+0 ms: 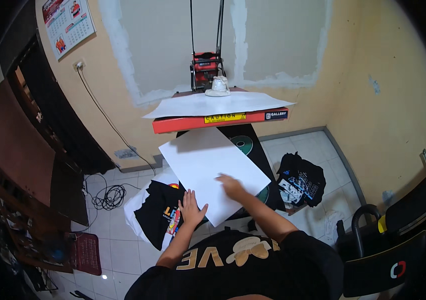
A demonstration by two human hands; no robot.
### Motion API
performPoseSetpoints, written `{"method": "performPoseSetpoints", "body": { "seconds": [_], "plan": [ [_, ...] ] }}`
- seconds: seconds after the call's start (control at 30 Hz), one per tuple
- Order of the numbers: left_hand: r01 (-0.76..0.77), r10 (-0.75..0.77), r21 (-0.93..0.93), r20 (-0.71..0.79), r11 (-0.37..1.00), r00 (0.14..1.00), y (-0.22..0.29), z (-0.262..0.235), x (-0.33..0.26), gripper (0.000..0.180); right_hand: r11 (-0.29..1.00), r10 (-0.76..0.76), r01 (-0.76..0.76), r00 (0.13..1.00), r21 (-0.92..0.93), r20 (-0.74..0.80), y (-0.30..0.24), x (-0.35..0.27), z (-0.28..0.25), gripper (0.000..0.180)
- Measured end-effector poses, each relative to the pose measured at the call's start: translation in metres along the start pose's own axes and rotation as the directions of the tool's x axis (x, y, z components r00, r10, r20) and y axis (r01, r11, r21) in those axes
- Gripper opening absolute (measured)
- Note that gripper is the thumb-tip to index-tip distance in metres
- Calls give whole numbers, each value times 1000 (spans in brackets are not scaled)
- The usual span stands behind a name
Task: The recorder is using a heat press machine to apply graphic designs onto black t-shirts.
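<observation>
A large white sheet (200, 165) lies at an angle over a black printed garment (259, 150) below the raised red plate of a heat press (178, 126). Part of a green round print shows past the sheet's upper right edge. My left hand (191, 210) rests flat on the sheet's lower left edge with its fingers spread. Over the middle of the sheet is my right hand (232, 187), its fingers stretched toward the left and somewhat blurred. Neither hand holds anything visible. Most of the garment is hidden under the sheet.
Another white sheet (218, 104) covers the press top, with a white lumpy object (218, 86) on it. Dark printed shirts (300, 180) are piled at right; more clothing (155, 212) hangs at left. A coiled black cable (108, 196) and red basket (85, 254) are on the floor. Black chairs (388, 270) stand right.
</observation>
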State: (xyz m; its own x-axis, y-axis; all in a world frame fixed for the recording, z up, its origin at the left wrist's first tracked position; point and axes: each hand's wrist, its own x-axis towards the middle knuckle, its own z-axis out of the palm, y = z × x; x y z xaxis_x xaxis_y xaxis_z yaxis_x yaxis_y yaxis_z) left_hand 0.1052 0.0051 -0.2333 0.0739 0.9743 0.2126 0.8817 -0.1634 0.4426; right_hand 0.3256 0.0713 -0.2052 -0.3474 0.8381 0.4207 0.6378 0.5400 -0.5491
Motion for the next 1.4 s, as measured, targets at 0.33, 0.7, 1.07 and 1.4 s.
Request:
{"method": "performPoseSetpoints", "body": {
  "seconds": [0.33, 0.7, 1.07, 1.4],
  "plan": [
    [-30, 12, -113, -161, 993, 987, -10, 3, -1, 56, 776, 518, -464, 855, -427, 11, 23, -118, -79, 59],
    [34, -43, -142, -66, 989, 997, -16, -8, 10, 55, 785, 557, -491, 826, -377, 85, 19, -113, -89, 69],
    [127, -130, -57, -43, 990, 991, -13, -7, 9, 47, 790, 613, -562, 709, -246, 349, 43, -110, -103, 91],
    [126, -142, -151, -98, 980, 985, -12, -7, 28, 45, 797, 599, -584, 734, -151, 321, 67, -99, -106, 92]
  ]
}}
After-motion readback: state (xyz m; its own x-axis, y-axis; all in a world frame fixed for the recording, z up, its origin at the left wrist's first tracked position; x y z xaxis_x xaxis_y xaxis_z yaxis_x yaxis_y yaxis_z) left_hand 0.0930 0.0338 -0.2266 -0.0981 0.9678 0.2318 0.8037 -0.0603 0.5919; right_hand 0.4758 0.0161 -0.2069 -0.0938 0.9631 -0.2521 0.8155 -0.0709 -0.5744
